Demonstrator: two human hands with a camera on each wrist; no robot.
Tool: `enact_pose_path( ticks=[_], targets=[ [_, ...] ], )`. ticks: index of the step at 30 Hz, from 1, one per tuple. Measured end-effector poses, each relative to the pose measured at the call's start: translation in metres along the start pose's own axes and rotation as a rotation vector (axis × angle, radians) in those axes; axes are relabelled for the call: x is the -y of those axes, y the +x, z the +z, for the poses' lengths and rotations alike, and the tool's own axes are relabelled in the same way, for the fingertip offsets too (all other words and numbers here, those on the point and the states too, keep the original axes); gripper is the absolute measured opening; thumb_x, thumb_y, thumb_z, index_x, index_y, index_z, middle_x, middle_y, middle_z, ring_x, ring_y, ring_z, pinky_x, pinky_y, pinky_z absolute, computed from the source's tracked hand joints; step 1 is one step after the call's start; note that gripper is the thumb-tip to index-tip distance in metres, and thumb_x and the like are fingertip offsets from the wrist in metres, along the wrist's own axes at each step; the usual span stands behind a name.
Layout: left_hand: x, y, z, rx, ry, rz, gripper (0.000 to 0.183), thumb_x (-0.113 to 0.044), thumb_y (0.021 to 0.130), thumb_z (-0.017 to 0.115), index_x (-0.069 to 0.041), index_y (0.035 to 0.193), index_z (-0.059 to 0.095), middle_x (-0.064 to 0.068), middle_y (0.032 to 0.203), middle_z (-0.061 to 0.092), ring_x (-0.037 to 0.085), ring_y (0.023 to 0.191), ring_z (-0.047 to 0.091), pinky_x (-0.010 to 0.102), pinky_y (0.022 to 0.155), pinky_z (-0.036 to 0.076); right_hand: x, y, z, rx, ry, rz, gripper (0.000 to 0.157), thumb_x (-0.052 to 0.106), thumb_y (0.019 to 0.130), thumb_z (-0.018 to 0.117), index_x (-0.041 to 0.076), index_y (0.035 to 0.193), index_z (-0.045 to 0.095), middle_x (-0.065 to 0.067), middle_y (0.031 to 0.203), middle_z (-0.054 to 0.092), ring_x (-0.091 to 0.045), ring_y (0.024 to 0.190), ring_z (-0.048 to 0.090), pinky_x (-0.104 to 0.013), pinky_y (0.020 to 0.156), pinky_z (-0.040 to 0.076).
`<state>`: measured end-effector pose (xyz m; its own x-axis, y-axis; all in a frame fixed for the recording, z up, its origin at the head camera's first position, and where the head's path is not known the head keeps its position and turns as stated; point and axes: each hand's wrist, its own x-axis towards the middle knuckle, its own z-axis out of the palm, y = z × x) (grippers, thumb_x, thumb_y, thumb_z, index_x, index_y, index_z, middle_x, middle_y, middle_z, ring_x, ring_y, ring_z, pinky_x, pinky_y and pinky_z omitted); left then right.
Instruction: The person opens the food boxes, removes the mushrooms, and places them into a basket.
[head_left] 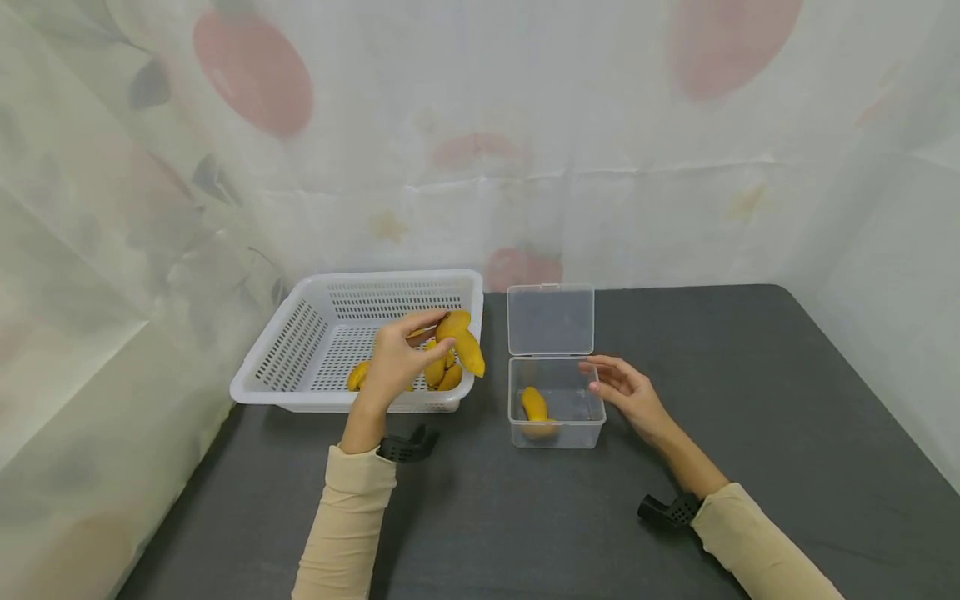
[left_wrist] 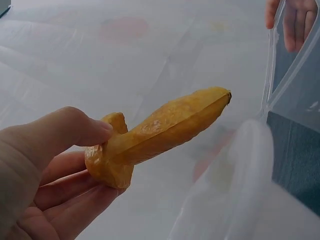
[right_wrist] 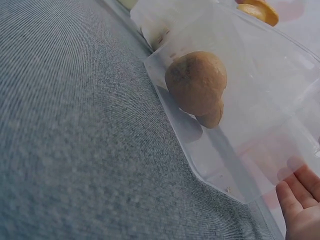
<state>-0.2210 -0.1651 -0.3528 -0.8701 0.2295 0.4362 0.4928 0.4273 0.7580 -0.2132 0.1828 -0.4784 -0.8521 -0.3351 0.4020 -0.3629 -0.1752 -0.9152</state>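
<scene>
My left hand (head_left: 397,354) pinches a yellow banana (left_wrist: 170,127) between thumb and fingers, over the right end of a white basket (head_left: 258,387). The banana's thick base lies in the fingers, and its dark tip points away from the palm. More yellow bananas (head_left: 450,377) lie in the basket, partly hidden by this hand. To the right stands a clear plastic box (head_left: 558,435), lid raised, with one banana (head_left: 535,404) inside. At the box's right wall is my right hand (head_left: 633,400), fingers fairly straight and fingertips touching the plastic.
The box's hinged lid (head_left: 551,321) stands upright at the back. A dark grey cloth (head_left: 750,400) covers the table. Behind hangs a pale curtain (head_left: 637,125) with fruit prints, and another drapes at the left. Each wrist wears a black mount (head_left: 408,446).
</scene>
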Motion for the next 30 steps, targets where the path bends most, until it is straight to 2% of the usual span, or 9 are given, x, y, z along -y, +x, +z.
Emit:
enact_pose_path(
  ticks=[12, 20, 26, 30],
  targets=[
    [0.015, -0.008, -0.021, -0.075, 0.072, -0.037, 0.04, 0.001, 0.083, 0.072, 0.005, 0.122, 0.064, 0.024, 0.127, 0.063, 0.037, 0.117, 0.063, 0.039, 0.094, 0.055, 0.001, 0.0, 0.0, 0.002, -0.018, 0.025, 0.045, -0.003, 0.094, 0.055, -0.015, 0.134, 0.04, 0.008, 0.126, 0.064, -0.002, 0.119, 0.059, -0.013, 0.094, 0.052],
    [0.025, -0.015, -0.028, -0.092, 0.11, -0.043, 0.041, 0.0, 0.083, 0.071, 0.005, 0.123, 0.063, 0.025, 0.127, 0.063, 0.038, 0.118, 0.062, 0.044, 0.094, 0.054, 0.002, 0.0, 0.0, -0.002, -0.012, 0.022, 0.045, 0.0, 0.094, 0.057, -0.015, 0.134, 0.041, 0.007, 0.126, 0.065, -0.004, 0.118, 0.06, -0.013, 0.093, 0.053],
    [0.029, -0.018, -0.031, -0.098, 0.178, -0.087, 0.043, -0.002, 0.086, 0.069, 0.003, 0.127, 0.061, 0.024, 0.13, 0.062, 0.038, 0.12, 0.061, 0.042, 0.096, 0.053, 0.002, 0.0, 0.0, -0.004, 0.014, 0.0, 0.042, -0.002, 0.093, 0.056, -0.011, 0.133, 0.045, 0.006, 0.124, 0.066, -0.003, 0.117, 0.061, -0.013, 0.092, 0.053],
    [0.027, -0.018, -0.03, -0.098, 0.187, -0.101, 0.042, -0.005, 0.087, 0.069, 0.002, 0.127, 0.061, 0.022, 0.13, 0.062, 0.036, 0.117, 0.063, 0.04, 0.095, 0.053, 0.002, 0.001, -0.001, 0.009, 0.024, -0.006, 0.042, -0.002, 0.094, 0.056, -0.01, 0.133, 0.046, 0.008, 0.125, 0.066, -0.002, 0.117, 0.06, -0.013, 0.093, 0.053]
  ],
)
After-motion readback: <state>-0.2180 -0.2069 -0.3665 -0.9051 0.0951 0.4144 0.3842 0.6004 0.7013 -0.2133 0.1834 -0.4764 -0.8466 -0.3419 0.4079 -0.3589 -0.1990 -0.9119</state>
